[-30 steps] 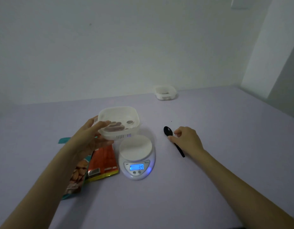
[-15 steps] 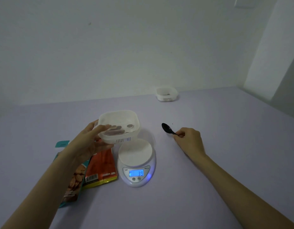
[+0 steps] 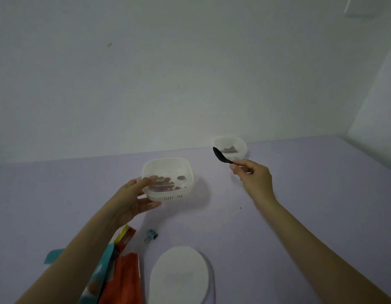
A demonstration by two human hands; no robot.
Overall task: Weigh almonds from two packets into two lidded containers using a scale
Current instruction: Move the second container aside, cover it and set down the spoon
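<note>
Head view: your left hand [image 3: 133, 200] grips the near-left corner of a white, translucent square container [image 3: 168, 170], left of centre over the lilac table [image 3: 299, 183], a few brown almonds [image 3: 166, 183] inside. Your right hand [image 3: 253, 178] pinches a black spoon [image 3: 220, 155] by its handle. Behind the spoon, a second container [image 3: 238, 145] with almonds sits by the wall. Nearest you: a white scale [image 3: 181, 275], an orange packet [image 3: 124, 277], a teal packet [image 3: 102, 266], and a small clip [image 3: 150, 235].

Near container [image 3: 168, 179] left of far container [image 3: 230, 148]; scale [image 3: 179, 275] nearest; packets [image 3: 117, 270] left of scale; clip [image 3: 151, 235] between.
</note>
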